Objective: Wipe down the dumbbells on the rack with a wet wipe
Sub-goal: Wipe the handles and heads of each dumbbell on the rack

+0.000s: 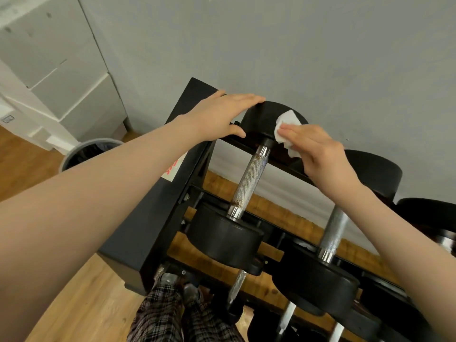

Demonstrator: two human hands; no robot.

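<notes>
Head view: wipe (pixel 287 130) under right grip (pixel 318 154)

The dumbbell (pixel 246 183) has black heads and a silver knurled bar flecked with brown rust. The wipe (pixel 287 127) is white. The rack (pixel 158 208) is black, with a white label lettered in red. The wall (pixel 296 45) is pale grey, the floor (pixel 81 304) warm wood-brown, the bin (pixel 86 154) grey. The trousers (pixel 172 314) are plaid, dark and light.
</notes>
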